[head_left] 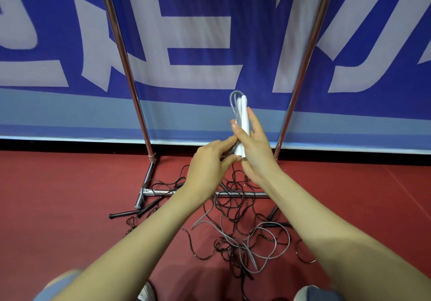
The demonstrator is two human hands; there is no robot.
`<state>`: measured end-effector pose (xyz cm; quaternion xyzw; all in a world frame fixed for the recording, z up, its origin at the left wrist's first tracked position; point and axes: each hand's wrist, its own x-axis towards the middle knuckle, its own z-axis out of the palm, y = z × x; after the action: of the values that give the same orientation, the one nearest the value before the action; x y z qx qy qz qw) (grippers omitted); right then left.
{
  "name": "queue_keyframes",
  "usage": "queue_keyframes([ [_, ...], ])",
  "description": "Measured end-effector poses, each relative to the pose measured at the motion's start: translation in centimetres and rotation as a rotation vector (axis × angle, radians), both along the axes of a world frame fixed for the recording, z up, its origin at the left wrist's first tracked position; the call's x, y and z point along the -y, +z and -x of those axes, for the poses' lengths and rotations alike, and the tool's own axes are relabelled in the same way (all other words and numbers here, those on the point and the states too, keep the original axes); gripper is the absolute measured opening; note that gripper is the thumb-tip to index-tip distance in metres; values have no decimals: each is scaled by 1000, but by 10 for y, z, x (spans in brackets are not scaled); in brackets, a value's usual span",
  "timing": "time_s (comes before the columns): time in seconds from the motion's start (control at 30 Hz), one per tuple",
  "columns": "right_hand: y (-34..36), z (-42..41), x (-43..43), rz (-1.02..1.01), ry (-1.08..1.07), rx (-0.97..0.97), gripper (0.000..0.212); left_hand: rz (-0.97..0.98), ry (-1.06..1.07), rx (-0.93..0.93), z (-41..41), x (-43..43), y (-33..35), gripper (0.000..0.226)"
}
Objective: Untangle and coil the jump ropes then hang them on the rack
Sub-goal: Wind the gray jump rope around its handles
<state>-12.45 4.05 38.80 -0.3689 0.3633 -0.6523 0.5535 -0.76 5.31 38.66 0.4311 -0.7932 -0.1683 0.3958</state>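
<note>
Coiling the first rope: before the rack [126, 67], right hand [254, 146] clasps white handles [242, 114]; left hand [207, 160] pinches grey cord [231, 103]. Next, draw it from the tangle [233, 204].

Even, bright indoor light fell from overhead; soft shadows lay on the red floor [70, 184]. The rack poles [123, 62] showed glare and bowed with wide-angle distortion; edges slightly blurred.

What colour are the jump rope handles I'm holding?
The handles are white, seen best in the head view.
</note>
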Motion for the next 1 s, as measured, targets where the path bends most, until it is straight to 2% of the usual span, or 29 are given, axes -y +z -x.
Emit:
queue_keyframes([
  [0.1,-1,2,0,17,-32,-36,50,-37,-38,0,0,-3,2,49],
  [0.23,5,12,3,-5,-80,-67,61,-311,-22,-257,1,-12,10,30],
  [0.33,8,20,0,17,52,-272,62,-340,142,-297,-9,1,17,30],
  [0.47,5,18,-13,88,274,-641,66,-581,158,-599,-28,23,27,31],
  [0.67,2,22,-20,125,309,-827,71,-714,53,-771,-37,27,27,11],
  [0.8,-1,30,-20,138,319,-999,74,-670,93,-649,-46,31,30,12],
  [1.0,-6,35,-23,190,337,-1188,77,-675,138,-572,-62,37,34,12],
])
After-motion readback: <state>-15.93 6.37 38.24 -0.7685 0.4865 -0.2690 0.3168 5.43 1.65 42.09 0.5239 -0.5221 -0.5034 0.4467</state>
